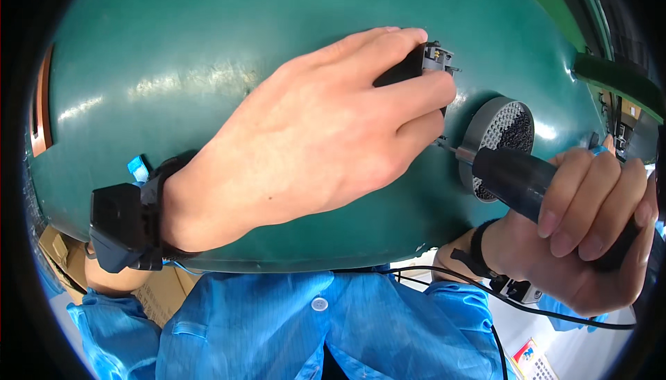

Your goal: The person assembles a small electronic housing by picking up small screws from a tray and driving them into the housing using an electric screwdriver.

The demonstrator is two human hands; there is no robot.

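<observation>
My left hand [333, 123] reaches across the green table, its fingers wrapped round a small black part [406, 69] with a grey metal mechanism [437, 55] at its far right end. Most of this part is hidden under the hand. In my right hand [590, 227] is a black electric screwdriver [513, 180], gripped along its body. Its bit points left, close to the fingertips of the left hand. Whether the tip touches anything I cannot tell. Just behind the screwdriver's nose stands a round grey screw tray [479, 127], with a perforated plate partly covered by small black screws [517, 127].
A black cable [458, 277] runs past the front of the green table top [208, 19]. Brown edging [43, 102] lies at the far left. Cardboard [163, 295] sits below the table's front edge. A dark green bar [617, 78] stands at the right.
</observation>
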